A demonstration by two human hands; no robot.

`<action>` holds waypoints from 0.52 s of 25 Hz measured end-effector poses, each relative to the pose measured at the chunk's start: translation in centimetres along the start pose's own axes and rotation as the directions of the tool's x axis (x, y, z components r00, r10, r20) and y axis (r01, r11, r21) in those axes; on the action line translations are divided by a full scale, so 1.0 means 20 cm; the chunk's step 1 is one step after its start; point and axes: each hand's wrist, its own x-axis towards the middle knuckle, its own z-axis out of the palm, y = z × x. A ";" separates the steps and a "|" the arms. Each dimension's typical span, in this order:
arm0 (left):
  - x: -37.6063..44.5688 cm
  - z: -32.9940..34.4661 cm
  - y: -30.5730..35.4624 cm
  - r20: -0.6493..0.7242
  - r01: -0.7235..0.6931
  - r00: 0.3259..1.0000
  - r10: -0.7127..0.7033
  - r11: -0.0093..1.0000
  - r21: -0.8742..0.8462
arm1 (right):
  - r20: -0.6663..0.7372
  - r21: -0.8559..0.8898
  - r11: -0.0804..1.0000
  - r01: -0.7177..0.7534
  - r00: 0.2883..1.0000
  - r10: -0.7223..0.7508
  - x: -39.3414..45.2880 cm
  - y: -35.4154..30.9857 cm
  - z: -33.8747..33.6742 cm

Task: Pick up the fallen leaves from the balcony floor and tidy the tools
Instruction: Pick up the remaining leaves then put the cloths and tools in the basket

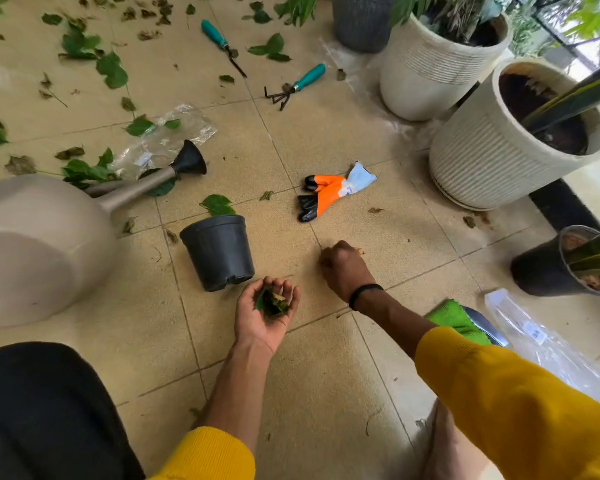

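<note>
meanwhile your left hand [265, 315] cupped gathered leaves [271, 301] at lower centre as a holder, freeing your right hand [343, 268], pinched narrow over a scrap [360, 251] on the floor.

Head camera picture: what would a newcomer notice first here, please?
Probably the orange and black gloves on the tiles at centre, then the left hand cupped around gathered leaves beside a black pot. Green leaves litter the floor at upper left, and two teal-handled tools lie near the big white planters.
</note>
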 end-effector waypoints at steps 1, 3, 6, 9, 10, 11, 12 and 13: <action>0.01 0.02 -0.01 -0.010 -0.001 1.000 0.001 1.000 0.025 | 0.034 0.150 0.981 -0.126 0.992 0.122 0.01 0.00 -0.06; 0.04 0.05 -0.05 -0.016 0.002 1.000 -0.001 0.998 0.056 | 0.183 0.469 0.810 -0.352 0.936 0.301 0.00 -0.04 -0.19; 0.07 0.13 -0.11 0.001 0.019 1.000 -0.019 0.999 0.033 | 0.294 0.658 0.670 -0.342 0.937 0.190 -0.04 -0.19 -0.36; 0.08 0.19 -0.15 0.030 0.029 0.999 -0.030 0.998 0.048 | 0.324 0.490 0.844 -0.219 0.944 0.057 -0.13 -0.36 -0.43; 0.09 0.20 -0.16 0.040 0.027 0.999 -0.029 0.999 0.043 | 0.325 0.406 0.896 -0.178 0.945 0.041 -0.15 -0.40 -0.44; 0.09 0.21 -0.17 0.050 0.027 0.998 -0.029 0.999 0.030 | 0.304 0.332 0.931 -0.152 0.952 0.047 -0.16 -0.42 -0.45; 0.10 0.22 -0.17 0.070 0.032 0.997 -0.033 0.999 0.008 | 0.254 0.293 0.946 -0.140 0.965 0.064 -0.15 -0.42 -0.47; 0.11 0.23 -0.18 0.095 0.048 0.994 -0.045 0.999 -0.024 | 0.191 0.298 0.943 -0.148 0.977 0.094 -0.13 -0.39 -0.50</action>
